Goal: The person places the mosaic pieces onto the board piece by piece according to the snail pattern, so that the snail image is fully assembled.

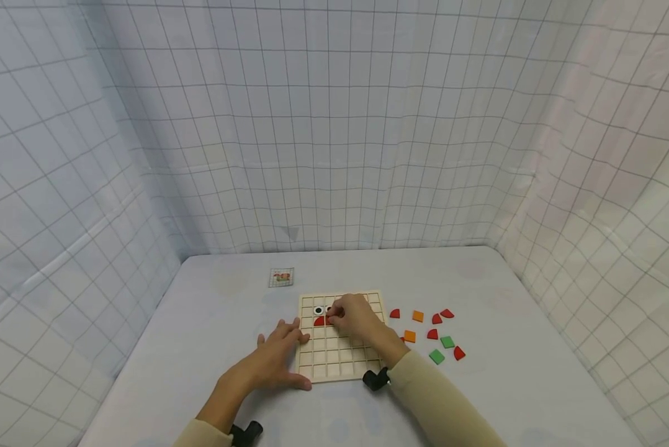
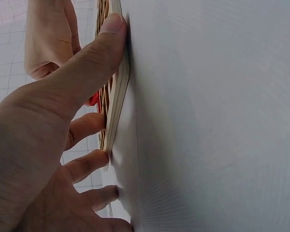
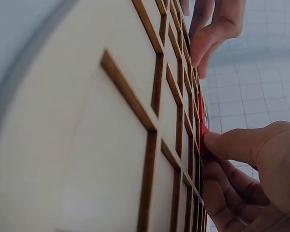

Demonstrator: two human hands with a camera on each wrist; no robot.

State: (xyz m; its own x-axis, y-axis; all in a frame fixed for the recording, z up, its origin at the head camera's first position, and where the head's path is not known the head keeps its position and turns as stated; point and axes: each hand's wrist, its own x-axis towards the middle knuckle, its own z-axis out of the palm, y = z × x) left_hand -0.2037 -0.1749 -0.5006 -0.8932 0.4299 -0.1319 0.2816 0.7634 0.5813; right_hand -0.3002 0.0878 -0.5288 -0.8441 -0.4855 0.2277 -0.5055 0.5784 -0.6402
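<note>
So right hand (image 1: pixel 355 316) pinches a red piece (image 3: pixel 203 129), spread left hand (image 1: pixel 275 355) touches the board (image 1: pixel 333 357); probably best squaring the piece before letting go.

the right hand (image 3: pixel 280 164) pinches a red piece (image 3: pixel 202 137) at the wooden board (image 3: pixel 101 169), which raised strips divide into squares. beyond, the left hand (image 3: pixel 222 24) touches the board; a checked curtain (image 3: pixel 241 87) hangs behind.

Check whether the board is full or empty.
Partly filled: eye tiles and a red piece sit in the board's far cells, while many nearer cells are bare.
</note>
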